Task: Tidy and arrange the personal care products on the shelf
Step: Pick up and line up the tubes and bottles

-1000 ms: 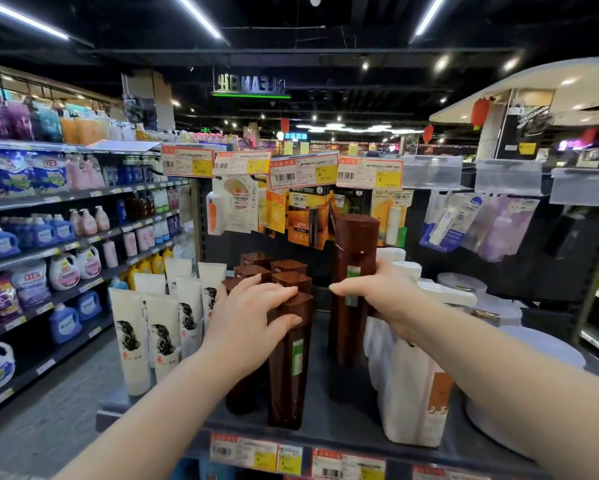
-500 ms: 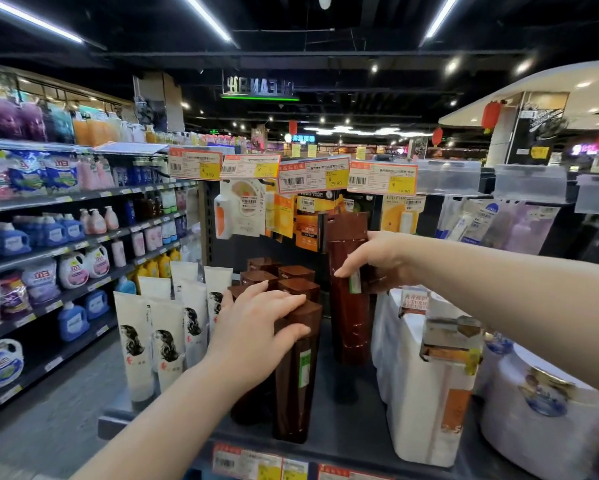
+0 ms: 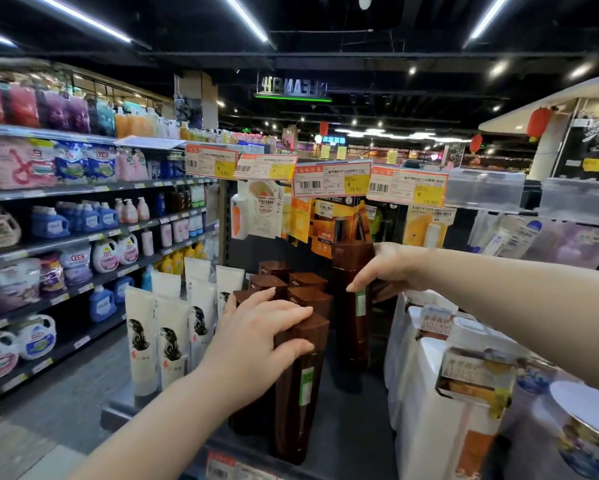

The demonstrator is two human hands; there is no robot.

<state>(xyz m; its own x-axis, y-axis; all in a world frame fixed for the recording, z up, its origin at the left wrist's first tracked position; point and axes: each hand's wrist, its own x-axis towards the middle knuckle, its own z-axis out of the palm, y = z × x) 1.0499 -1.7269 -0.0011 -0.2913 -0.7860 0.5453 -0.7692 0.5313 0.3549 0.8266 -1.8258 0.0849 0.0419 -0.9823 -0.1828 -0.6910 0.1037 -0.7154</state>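
Note:
Several brown bottles stand in rows on the dark shelf [image 3: 346, 431]. My left hand [image 3: 256, 337] rests flat over the cap of the front brown bottle [image 3: 300, 393], fingers spread and pressing on it. My right hand [image 3: 388, 271] grips a taller brown bottle [image 3: 353, 317] near its top; that bottle stands upright behind and right of the rows. White tubes [image 3: 166, 337] with a black hair print stand to the left of the brown bottles. White bottles [image 3: 440, 386] with labels stand to the right.
Price tags [image 3: 329, 181] hang above the shelf, with orange packets [image 3: 326, 226] on hooks behind. A long aisle shelf of detergent bottles [image 3: 100, 258] runs along the left. Round tins [image 3: 589, 427] sit at the far right. Grey floor [image 3: 48, 420] lies lower left.
My right hand has risen from the lower body of the tall brown bottle to its upper part. My left hand stays on the front bottle's cap. The view has shifted closer.

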